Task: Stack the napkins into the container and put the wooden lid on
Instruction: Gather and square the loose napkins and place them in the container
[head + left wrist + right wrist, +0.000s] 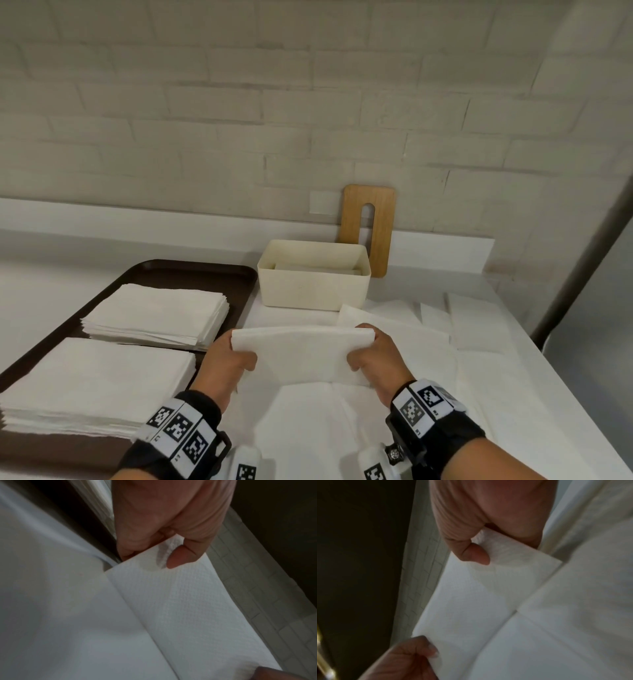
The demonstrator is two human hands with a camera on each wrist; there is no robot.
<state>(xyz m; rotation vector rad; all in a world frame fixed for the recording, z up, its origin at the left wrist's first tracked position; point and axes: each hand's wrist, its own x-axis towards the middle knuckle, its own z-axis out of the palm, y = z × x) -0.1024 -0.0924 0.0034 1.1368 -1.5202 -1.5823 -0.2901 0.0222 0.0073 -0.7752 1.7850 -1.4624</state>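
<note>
Both hands hold one white napkin (301, 353) up by its far edge, just above the counter. My left hand (231, 356) pinches its left corner and my right hand (371, 356) pinches its right corner. The left wrist view shows the thumb pressed on the napkin (180, 595); the right wrist view shows the same grip on the napkin (479, 595). The cream container (313, 289) stands behind, open, with folded napkins lying inside. The wooden lid (368, 228), with a slot in it, leans upright against the wall behind the container.
A dark brown tray (191, 270) on the left carries two stacks of white napkins (157, 313). More unfolded napkins (472, 325) lie spread over the white counter to the right and under my hands. A grey metal post (589, 246) rises at the right edge.
</note>
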